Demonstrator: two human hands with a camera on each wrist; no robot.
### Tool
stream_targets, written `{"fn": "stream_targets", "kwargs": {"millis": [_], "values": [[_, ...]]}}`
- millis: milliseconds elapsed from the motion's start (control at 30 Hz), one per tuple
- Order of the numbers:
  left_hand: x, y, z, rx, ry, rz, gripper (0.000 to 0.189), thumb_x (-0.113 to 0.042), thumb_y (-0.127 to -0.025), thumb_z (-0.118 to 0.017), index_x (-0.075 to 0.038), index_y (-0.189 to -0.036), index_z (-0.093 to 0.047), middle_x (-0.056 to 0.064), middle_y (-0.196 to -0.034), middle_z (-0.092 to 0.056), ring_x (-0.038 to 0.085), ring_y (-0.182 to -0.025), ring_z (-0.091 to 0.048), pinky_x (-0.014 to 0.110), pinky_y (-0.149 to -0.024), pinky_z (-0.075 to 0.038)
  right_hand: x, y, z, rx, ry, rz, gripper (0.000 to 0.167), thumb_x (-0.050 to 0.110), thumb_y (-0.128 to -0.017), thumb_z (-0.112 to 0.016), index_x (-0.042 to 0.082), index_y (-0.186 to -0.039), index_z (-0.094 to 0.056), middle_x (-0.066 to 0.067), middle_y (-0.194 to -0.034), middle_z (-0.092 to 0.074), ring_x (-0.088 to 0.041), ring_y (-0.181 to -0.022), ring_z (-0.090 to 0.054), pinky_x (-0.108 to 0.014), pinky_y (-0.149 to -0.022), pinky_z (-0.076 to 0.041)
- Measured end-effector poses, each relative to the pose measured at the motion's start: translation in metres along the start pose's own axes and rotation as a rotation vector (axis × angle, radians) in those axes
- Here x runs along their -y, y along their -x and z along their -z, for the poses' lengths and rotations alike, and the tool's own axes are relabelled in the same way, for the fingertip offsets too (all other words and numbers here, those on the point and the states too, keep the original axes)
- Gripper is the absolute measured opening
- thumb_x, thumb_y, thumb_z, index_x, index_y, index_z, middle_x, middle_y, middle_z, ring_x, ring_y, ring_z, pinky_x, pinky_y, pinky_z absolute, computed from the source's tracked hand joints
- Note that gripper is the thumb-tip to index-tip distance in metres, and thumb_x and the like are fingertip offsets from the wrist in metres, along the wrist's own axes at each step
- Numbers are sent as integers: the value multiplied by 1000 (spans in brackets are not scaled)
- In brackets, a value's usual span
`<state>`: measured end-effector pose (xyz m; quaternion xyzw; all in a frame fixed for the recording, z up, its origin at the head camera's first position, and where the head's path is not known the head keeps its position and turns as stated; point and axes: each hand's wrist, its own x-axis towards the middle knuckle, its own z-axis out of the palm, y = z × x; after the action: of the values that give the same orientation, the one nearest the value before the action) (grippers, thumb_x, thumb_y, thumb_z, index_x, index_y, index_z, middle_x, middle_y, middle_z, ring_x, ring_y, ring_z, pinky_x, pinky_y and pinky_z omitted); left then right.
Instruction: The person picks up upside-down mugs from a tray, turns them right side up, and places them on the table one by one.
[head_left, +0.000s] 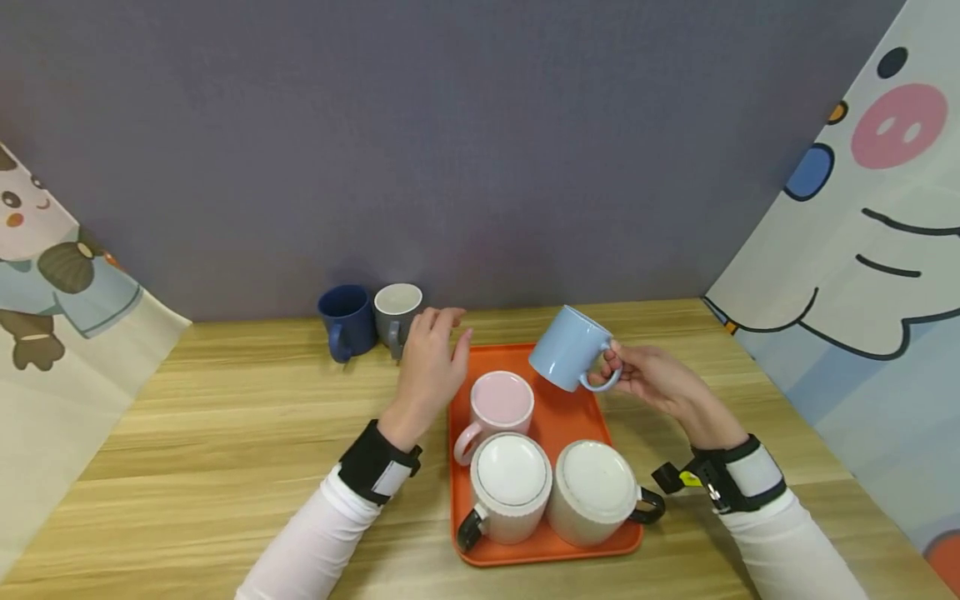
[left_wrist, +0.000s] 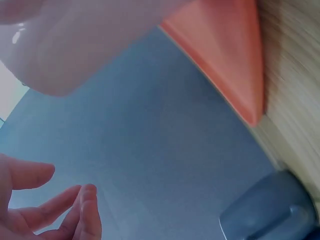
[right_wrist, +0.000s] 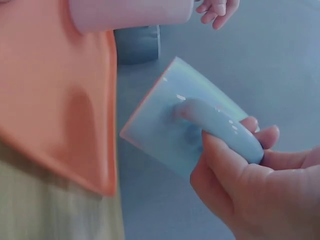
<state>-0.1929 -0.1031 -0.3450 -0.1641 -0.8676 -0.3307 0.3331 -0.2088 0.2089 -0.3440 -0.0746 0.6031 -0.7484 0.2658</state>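
A light blue mug [head_left: 566, 348] hangs tilted above the far end of the orange tray [head_left: 564, 417]. My right hand [head_left: 656, 382] pinches its handle [right_wrist: 227, 127] between thumb and fingers. My left hand [head_left: 433, 367] is raised left of the tray's far corner, its fingers loosely bent and nothing in them. Nearest to it stand a grey mug [head_left: 397, 312] and, beside that, a dark blue mug [head_left: 347, 321], both upright. On the tray are a pink mug [head_left: 501, 404] and two white mugs with black handles, one at the left [head_left: 512, 479] and one at the right [head_left: 596, 492], all bottom up.
Behind the wooden table [head_left: 225, 442] rises a grey-blue panel [head_left: 480, 150]. Panels with cartoon figures flank it at the left [head_left: 60, 275] and right [head_left: 855, 275]. A black strap with a yellow tab [head_left: 690, 479] sticks out by my right wrist.
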Motion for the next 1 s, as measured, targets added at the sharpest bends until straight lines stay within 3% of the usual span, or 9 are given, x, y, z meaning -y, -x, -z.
{"fn": "stream_targets", "kwargs": {"millis": [300,633,800,1000], "values": [[-14,-3,-3,36,163,96,15,-7,-86,-66,-1,-100,-66,13,-88,-62,24,-79,-63,33,-72,-53,11,-10,-6,48,-133,60,26,14,-104,-29,2,-91,-48,-3,-81,-48,-14,-83,-58,-29,-88,-51],[-28,-11,-4,175,328,200,13,-11,-89,-64,-5,-100,-68,8,-92,-66,19,-83,-63,33,-70,-54,22,-17,-18,22,-219,51,25,14,-104,-31,1,-90,-48,-5,-83,-48,-14,-83,-56,-29,-87,-51],[-34,-15,-5,231,380,220,14,-13,-90,-63,-5,-100,-68,7,-93,-68,18,-83,-63,29,-73,-53,27,-20,-25,0,-254,70,26,14,-103,-33,0,-89,-49,-6,-83,-49,-14,-81,-54,-29,-86,-51],[-43,-20,-7,294,435,240,15,-14,-90,-63,-5,-101,-69,6,-94,-69,17,-84,-64,28,-79,-53,34,-22,-31,32,-269,122,25,14,-103,-32,0,-90,-48,-6,-84,-48,-14,-80,-52,-29,-86,-52]]}}
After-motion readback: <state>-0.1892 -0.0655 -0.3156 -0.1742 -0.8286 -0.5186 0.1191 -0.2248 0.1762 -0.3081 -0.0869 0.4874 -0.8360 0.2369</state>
